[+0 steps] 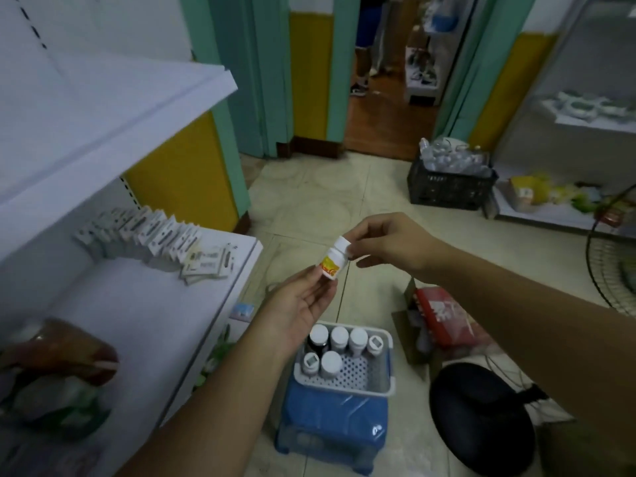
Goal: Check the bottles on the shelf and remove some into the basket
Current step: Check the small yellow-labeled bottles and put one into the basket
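From the head camera, both hands meet over the tiled floor [309, 201], just off the front right corner of the lower shelf [144, 304]. Between them is a small white pill bottle [333, 261] with a yellow and orange label, tilted so its cap leans up and to the right. The left hand [296, 311] lies palm up under the bottle's base, its fingertips closed against the label. The right hand [385, 244] pinches the white cap from above with thumb and forefinger, so each grip is grasping the same bottle.

Directly below the hands a white perforated basket [364, 376] sits on a blue plastic stool [330, 432]. Six bottles [339, 339] with white caps stand upright in the basket's left and rear part; the right front part shows bare perforated bottom.

On the lower shelf, a row of small white carded packets [148, 232] leans along the back toward the right edge. Blurred packaged goods [51, 380] lie at the shelf's near left.

A black crate [447, 191] of clear plastic items stands on the floor farther back on the right.
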